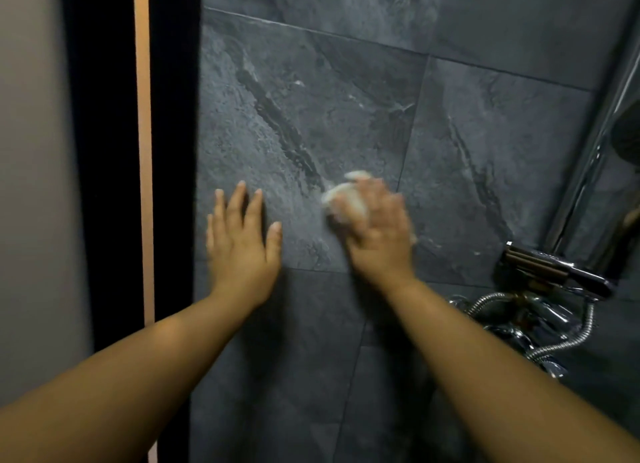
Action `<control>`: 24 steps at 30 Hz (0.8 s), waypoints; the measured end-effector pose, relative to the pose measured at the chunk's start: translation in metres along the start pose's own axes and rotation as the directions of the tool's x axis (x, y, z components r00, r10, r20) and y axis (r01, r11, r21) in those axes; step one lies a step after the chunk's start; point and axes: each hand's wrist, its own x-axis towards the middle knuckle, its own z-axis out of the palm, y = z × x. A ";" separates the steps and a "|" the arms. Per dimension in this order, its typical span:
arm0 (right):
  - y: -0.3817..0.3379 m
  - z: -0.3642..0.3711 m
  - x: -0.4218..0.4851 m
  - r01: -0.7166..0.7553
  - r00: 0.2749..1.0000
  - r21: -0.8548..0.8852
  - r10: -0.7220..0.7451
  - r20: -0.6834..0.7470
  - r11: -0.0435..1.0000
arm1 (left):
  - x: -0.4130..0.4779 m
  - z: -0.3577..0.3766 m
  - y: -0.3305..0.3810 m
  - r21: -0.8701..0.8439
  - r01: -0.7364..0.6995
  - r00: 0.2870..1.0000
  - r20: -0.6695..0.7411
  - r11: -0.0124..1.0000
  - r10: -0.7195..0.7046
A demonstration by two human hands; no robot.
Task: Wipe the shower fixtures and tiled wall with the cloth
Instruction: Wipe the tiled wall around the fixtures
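Note:
A dark grey stone-patterned tiled wall (346,98) fills the view. My right hand (379,234) presses a bunched white cloth (343,199) against the wall near its middle; hand and cloth are blurred. My left hand (240,244) lies flat on the tiles to the left of the cloth, fingers spread, holding nothing. Chrome shower fixtures sit at the right: a mixer bar (554,268), a coiled metal hose (568,341) below it, and a vertical riser rail (595,150) running up to the top right.
A black door frame (104,150) with a thin orange strip (143,150) borders the tiles on the left, with a pale grey wall (31,185) beyond it. A dark rounded object (628,133) hangs by the rail at the right edge.

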 end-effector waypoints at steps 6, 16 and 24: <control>0.039 -0.031 0.031 -0.774 0.595 0.152 0.788 -0.159 0.615 | -0.011 0.031 0.032 0.007 -0.070 0.987 0.148 0.998 0.068; 0.050 -0.035 -0.004 0.479 0.860 -0.026 -0.462 0.217 0.878 | -0.001 0.040 0.055 0.055 -0.319 0.947 0.054 0.946 0.316; 0.104 -0.071 -0.019 -0.473 0.876 0.033 0.465 0.130 0.881 | 0.007 0.087 0.128 0.085 -0.652 0.758 0.065 0.753 0.649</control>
